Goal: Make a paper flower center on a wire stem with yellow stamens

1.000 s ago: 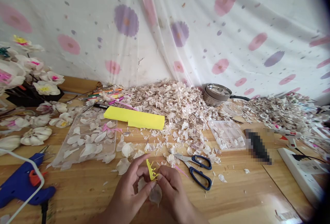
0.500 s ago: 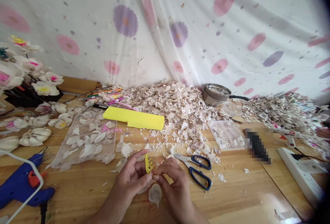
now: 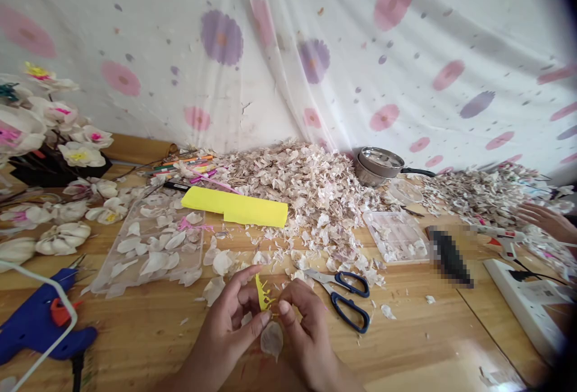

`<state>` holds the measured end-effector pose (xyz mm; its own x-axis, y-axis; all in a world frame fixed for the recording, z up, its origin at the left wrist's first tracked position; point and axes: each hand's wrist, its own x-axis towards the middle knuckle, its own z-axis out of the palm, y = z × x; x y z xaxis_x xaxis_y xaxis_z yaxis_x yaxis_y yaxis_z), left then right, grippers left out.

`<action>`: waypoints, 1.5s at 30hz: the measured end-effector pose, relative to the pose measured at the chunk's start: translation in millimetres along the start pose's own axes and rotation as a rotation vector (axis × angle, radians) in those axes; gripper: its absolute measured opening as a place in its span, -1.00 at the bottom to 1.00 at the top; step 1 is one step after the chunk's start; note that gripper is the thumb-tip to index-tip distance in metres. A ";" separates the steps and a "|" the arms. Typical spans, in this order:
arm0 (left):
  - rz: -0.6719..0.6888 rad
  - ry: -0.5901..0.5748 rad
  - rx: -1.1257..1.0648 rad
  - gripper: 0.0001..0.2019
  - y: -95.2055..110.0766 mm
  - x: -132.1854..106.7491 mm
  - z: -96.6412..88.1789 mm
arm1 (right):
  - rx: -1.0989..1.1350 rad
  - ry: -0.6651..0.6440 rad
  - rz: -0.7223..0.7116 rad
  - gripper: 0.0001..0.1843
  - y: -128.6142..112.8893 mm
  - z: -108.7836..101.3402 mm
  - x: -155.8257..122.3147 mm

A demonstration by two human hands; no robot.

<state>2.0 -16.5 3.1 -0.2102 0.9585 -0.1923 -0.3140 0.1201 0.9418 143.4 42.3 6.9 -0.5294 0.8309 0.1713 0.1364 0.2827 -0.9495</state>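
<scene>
My left hand (image 3: 232,323) is closed, pinching a small strip of yellow paper (image 3: 261,293) with a fringed edge between thumb and fingers. My right hand (image 3: 305,327) has its fingertips pressed together at the strip's lower fringed end, where thin yellow strands show. Just below the fingers, a pale dry petal (image 3: 272,340) lies on the wooden table (image 3: 387,356). To the right of my right hand are dark-blue-handled scissors (image 3: 349,299), lying with their blades apart. Beyond the hands, a folded sheet of bright yellow paper (image 3: 237,207) rests near the petals.
Garlic-skin-like flakes form a big pile (image 3: 297,181) at the back. A blue glue gun (image 3: 40,320) and garlic bulbs (image 3: 63,238) are at left; a power strip (image 3: 523,308) and white glue gun (image 3: 502,237) at right. Another person's hand (image 3: 547,220) reaches in there.
My right fingertips have shifted slightly at the fringed end, and the yellow strip has turned a little. The other person's hand has come further into view at the right.
</scene>
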 end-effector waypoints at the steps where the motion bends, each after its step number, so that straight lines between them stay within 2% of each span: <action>1: -0.009 0.002 -0.029 -0.41 0.0 1.3 -0.5 | -0.038 0.014 -0.075 -0.73 -3.3 -1.5 0.7; 4: -0.013 0.005 -0.080 -0.41 0.6 4.1 -1.7 | -0.082 0.004 -0.239 -0.92 -12.3 -3.9 3.8; 10: -0.007 0.047 -0.088 -0.40 2.1 4.5 -1.3 | -0.099 0.095 -0.342 -0.83 -13.4 0.2 10.8; 16: -0.008 0.060 -0.107 -0.41 3.8 5.1 0.0 | -0.198 0.148 -0.413 -0.86 -11.0 0.8 12.6; 26: 0.020 0.004 -0.107 -0.42 -1.5 3.6 -1.2 | -0.342 0.073 -0.412 -0.81 -0.9 2.3 8.3; 35: -0.004 -0.030 -0.129 -0.40 -3.1 3.4 -0.3 | -0.509 0.081 -0.406 -0.67 -2.5 1.7 4.8; 41: -0.040 -0.040 -0.125 -0.36 -3.9 3.0 -1.4 | -0.390 0.121 -0.345 -0.48 5.1 2.1 5.0; 45: -0.030 -0.022 -0.126 -0.36 -2.9 3.1 -2.4 | -0.269 0.104 -0.290 -0.44 -4.3 -4.0 4.7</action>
<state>0.0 -14.5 -0.8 -0.1788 0.9607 -0.2122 -0.4335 0.1167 0.8936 143.7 46.9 12.8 -0.4925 0.7384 0.4607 0.2149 0.6161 -0.7578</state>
